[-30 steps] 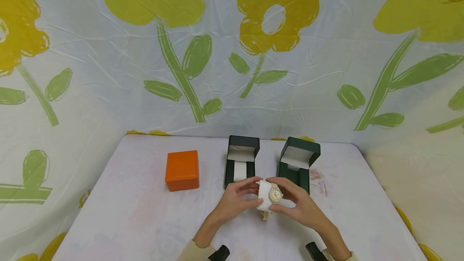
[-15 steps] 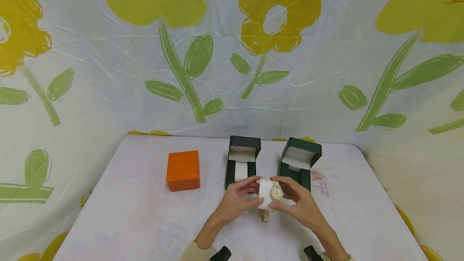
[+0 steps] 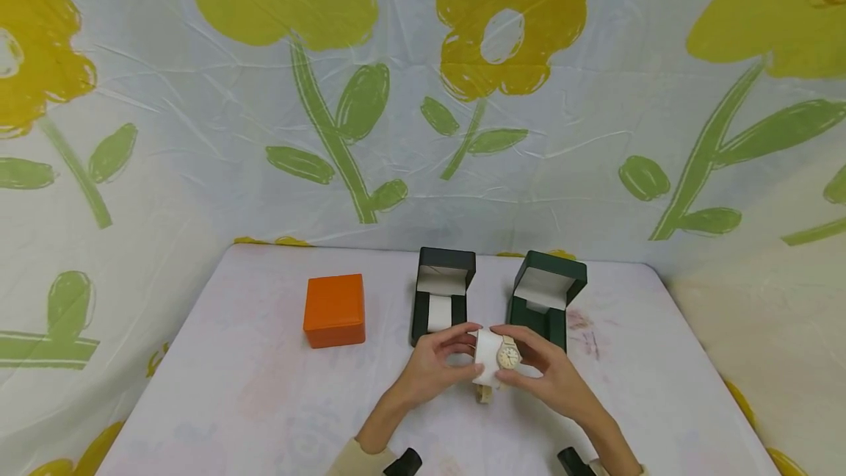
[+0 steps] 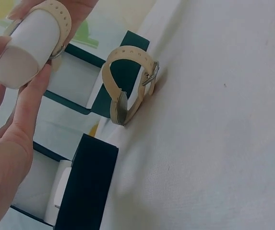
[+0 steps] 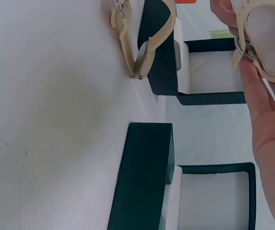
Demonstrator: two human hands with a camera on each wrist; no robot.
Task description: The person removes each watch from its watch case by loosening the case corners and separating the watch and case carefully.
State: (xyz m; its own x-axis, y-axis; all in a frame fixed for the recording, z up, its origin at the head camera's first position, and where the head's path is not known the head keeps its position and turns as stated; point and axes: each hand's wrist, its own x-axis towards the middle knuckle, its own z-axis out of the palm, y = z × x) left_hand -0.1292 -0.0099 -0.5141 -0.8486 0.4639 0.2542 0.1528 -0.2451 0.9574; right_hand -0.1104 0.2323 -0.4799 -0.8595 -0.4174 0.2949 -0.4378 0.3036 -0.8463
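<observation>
A white watch cushion [image 3: 487, 350] is held up between both hands in the head view. The left hand [image 3: 439, 360] pinches its left end between thumb and fingers. Round its right part runs the cream strap of a wristwatch [image 3: 508, 357] with a pale round dial. The right hand [image 3: 547, 369] grips this watch and the cushion with thumb above and below the dial. In the left wrist view the strap [image 4: 60, 21] loops round the cushion [image 4: 31, 45], its buckle closed. A second cream-strapped watch [image 4: 120, 86] stands buckled on its side on the table, below the hands.
Behind the hands stand two open dark green boxes. The left one [image 3: 445, 261] has a white cushion [image 3: 439, 313] inside; the right one [image 3: 560, 270] shows a dark green interior. A closed orange box [image 3: 334, 311] is farther left on the white-covered table [image 3: 264, 388].
Both hands have shifted slightly right, with the cushion and watch between them. The grip looks the same; the boxes and second watch stay put.
</observation>
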